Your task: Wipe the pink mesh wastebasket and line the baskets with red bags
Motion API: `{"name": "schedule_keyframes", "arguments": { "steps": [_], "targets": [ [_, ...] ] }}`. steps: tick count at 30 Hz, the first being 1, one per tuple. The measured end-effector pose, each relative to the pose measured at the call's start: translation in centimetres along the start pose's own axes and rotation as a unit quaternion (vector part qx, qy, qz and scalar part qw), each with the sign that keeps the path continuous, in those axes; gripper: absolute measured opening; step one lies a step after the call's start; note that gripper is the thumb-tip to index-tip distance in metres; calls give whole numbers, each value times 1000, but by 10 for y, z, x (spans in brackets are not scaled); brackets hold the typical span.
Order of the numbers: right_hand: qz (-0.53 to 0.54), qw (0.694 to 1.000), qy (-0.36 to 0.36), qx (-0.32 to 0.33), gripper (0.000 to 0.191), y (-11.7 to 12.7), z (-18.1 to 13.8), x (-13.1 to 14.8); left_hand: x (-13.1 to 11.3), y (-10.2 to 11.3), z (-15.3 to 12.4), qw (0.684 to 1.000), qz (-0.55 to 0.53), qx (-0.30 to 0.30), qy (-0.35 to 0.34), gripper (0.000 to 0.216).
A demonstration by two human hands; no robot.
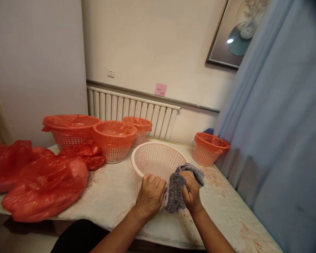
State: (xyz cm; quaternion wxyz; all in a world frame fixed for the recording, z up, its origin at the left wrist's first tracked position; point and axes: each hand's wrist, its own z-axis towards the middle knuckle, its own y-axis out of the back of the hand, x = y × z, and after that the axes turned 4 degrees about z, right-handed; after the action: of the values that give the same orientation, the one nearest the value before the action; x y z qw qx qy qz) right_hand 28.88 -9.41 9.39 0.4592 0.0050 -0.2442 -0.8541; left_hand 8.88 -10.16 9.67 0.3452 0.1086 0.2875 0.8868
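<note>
A large white plastic basket point(162, 165) with holes in its wall stands in front of me on a cloth-covered table. My left hand point(151, 195) is closed over the near rim of the basket, fingers curled inward. In my right hand point(191, 191) is a grey cloth point(176, 192), bunched up and hanging down at the near right side of the basket. Part of the cloth sticks out behind my right knuckles. The inside of the basket shows a pale bottom with nothing I can make out in it.
Baskets lined with red bags stand at the back left: a wide one point(71, 135), a middle one point(116, 144) and a small one point(139, 128). Another red-lined basket point(209, 149) is by the blue curtain point(274, 123). Stuffed red bags point(47, 186) lie at left.
</note>
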Motion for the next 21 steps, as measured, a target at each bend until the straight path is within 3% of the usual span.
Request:
{"name": "schedule_keyframes", "arguments": {
  "steps": [5, 9, 14, 18, 21],
  "targets": [
    [17, 998, -52, -37, 27, 11, 5, -28, 5, 2, 1, 1000, 6, 9, -10, 14],
    [10, 997, -71, -42, 25, 12, 8, -29, 26, 6, -2, 999, -15, 10, -27, 19],
    [-50, 992, -74, -88, 21, -9, 4, 15, 53, 18, -5, 996, -69, 14, -46, 36],
    [-136, 982, -97, -93, 18, -35, 8, 61, 42, 16, -7, 994, -105, 25, -28, 30],
    [-162, 978, -109, -66, 20, -47, 14, 82, 29, 9, -11, 990, -142, -5, 17, 27]
  ]
}}
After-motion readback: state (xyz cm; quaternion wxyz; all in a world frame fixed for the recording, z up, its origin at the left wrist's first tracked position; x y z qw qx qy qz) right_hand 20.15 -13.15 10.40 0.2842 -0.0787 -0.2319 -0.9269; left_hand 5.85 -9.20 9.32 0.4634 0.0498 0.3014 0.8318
